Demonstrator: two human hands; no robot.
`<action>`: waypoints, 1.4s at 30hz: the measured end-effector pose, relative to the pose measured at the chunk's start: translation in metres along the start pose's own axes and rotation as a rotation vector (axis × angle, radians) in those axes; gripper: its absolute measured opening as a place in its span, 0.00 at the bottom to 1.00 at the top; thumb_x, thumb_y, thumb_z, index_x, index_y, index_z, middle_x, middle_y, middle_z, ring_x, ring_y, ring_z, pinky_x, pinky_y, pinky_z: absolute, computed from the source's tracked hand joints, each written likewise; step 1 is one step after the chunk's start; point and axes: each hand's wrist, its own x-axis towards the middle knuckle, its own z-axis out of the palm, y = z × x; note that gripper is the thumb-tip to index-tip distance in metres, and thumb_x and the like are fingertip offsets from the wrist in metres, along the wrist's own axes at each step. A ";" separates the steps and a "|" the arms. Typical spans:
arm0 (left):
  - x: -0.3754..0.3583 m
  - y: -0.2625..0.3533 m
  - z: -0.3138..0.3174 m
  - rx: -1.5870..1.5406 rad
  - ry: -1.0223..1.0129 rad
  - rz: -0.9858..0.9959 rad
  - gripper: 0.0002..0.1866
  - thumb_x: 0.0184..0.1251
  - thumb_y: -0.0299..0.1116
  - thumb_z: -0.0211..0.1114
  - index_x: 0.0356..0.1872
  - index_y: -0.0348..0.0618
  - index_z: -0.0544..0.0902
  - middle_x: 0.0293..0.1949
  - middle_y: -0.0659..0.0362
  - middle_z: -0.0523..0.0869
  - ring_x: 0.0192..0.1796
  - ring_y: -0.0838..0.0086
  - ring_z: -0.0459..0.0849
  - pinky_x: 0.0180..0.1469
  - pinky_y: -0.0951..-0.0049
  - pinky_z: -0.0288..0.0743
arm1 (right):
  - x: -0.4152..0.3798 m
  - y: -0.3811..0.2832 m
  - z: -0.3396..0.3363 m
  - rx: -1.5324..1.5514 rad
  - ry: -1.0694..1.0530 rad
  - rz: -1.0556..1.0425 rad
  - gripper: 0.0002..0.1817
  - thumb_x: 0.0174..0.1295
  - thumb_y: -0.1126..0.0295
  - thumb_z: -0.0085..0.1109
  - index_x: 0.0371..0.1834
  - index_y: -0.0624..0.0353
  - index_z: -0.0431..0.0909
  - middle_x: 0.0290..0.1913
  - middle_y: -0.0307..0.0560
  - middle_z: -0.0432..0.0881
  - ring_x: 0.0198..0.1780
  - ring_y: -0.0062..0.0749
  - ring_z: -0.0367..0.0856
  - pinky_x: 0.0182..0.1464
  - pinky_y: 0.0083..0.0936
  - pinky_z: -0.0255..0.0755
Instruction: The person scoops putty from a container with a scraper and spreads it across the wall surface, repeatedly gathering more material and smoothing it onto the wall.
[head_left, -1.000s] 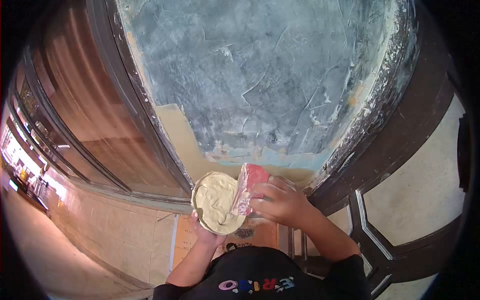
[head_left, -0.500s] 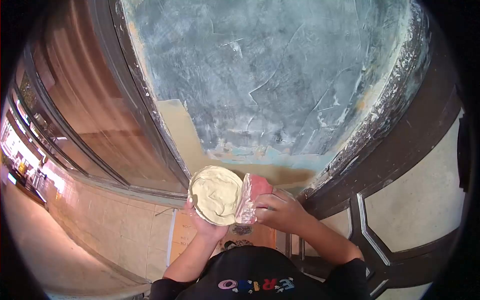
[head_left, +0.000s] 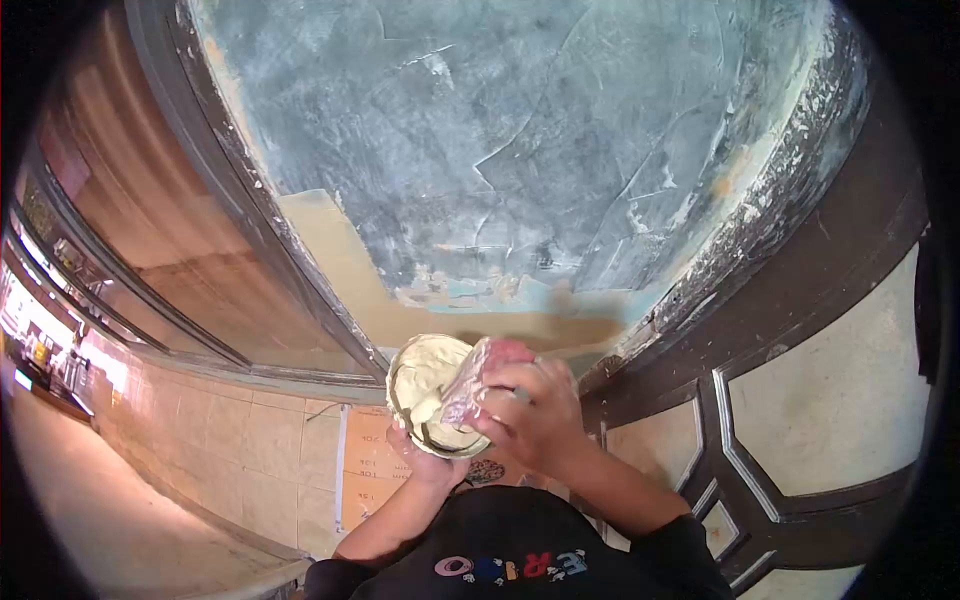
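Red scraper [head_left: 481, 372], now farther over bowl [head_left: 392, 388]

I see open rm by blue-grey wall [head_left: 480, 150], past bowl [head_left: 391, 400]; window frame [head_left: 235, 190] hems it on L, dark panelling [head_left: 760, 310] on R. R hand [head_left: 535, 410] w/ red scraper [head_left: 505, 351] blocks bowl's R side; top-L is free.

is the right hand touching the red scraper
Touching. The head view shows the right hand gripping the red scraper, with its fingers lying over the scraper's surface.
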 end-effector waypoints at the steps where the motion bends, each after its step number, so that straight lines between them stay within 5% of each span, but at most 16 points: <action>1: -0.002 0.001 0.001 0.001 -0.001 -0.007 0.45 0.53 0.70 0.48 0.65 0.46 0.63 0.60 0.54 0.72 0.61 0.61 0.72 0.60 0.60 0.69 | 0.006 0.001 -0.006 -0.004 0.000 0.005 0.15 0.43 0.63 0.70 0.34 0.46 0.76 0.43 0.35 0.75 0.41 0.36 0.76 0.40 0.38 0.67; 11: -0.010 0.006 -0.015 -0.028 -0.290 -0.290 0.49 0.48 0.68 0.58 0.68 0.46 0.60 0.61 0.53 0.71 0.62 0.59 0.71 0.61 0.54 0.69 | 0.050 0.003 -0.033 -0.132 -0.437 0.039 0.18 0.45 0.53 0.68 0.34 0.50 0.76 0.33 0.38 0.77 0.33 0.41 0.80 0.42 0.37 0.71; 16: -0.015 0.011 -0.019 0.001 -0.209 -0.349 0.54 0.44 0.69 0.59 0.69 0.46 0.57 0.66 0.49 0.65 0.65 0.54 0.69 0.62 0.50 0.69 | 0.073 0.018 -0.039 -0.207 -0.602 0.181 0.22 0.50 0.46 0.61 0.36 0.52 0.75 0.29 0.46 0.80 0.30 0.47 0.81 0.47 0.48 0.68; 22: -0.015 0.013 -0.035 -0.093 -0.283 -0.407 0.52 0.47 0.69 0.57 0.70 0.45 0.57 0.67 0.49 0.64 0.66 0.52 0.67 0.65 0.50 0.65 | 0.072 0.021 -0.019 -0.212 -0.757 0.114 0.23 0.49 0.46 0.63 0.36 0.53 0.75 0.29 0.45 0.81 0.29 0.46 0.81 0.45 0.45 0.68; 26: -0.015 0.019 -0.025 -0.060 -0.234 -0.381 0.53 0.48 0.71 0.54 0.70 0.45 0.56 0.68 0.49 0.62 0.67 0.53 0.66 0.65 0.50 0.64 | 0.084 0.029 -0.030 -0.210 -0.571 0.109 0.23 0.48 0.46 0.64 0.36 0.52 0.75 0.28 0.45 0.81 0.30 0.46 0.81 0.44 0.44 0.68; 31: -0.012 0.017 -0.035 -0.107 -0.226 -0.427 0.51 0.48 0.70 0.53 0.70 0.47 0.57 0.68 0.49 0.62 0.67 0.53 0.66 0.65 0.50 0.64 | 0.075 0.036 -0.024 -0.208 -0.735 0.140 0.21 0.50 0.47 0.63 0.36 0.51 0.74 0.30 0.45 0.80 0.32 0.43 0.80 0.45 0.41 0.66; 39: -0.003 0.017 -0.035 -0.102 -0.232 -0.408 0.49 0.51 0.70 0.54 0.70 0.50 0.58 0.69 0.50 0.61 0.67 0.52 0.64 0.65 0.47 0.63 | 0.019 0.064 -0.016 0.039 -0.242 0.224 0.18 0.51 0.52 0.65 0.34 0.51 0.72 0.36 0.41 0.76 0.42 0.40 0.76 0.45 0.40 0.66; 42: 0.000 0.019 -0.039 -0.116 -0.206 -0.400 0.47 0.51 0.68 0.55 0.69 0.51 0.59 0.69 0.51 0.61 0.68 0.52 0.64 0.65 0.46 0.62 | -0.029 0.080 -0.010 -0.082 -0.237 0.289 0.14 0.53 0.59 0.65 0.35 0.52 0.73 0.36 0.43 0.76 0.41 0.44 0.76 0.44 0.41 0.68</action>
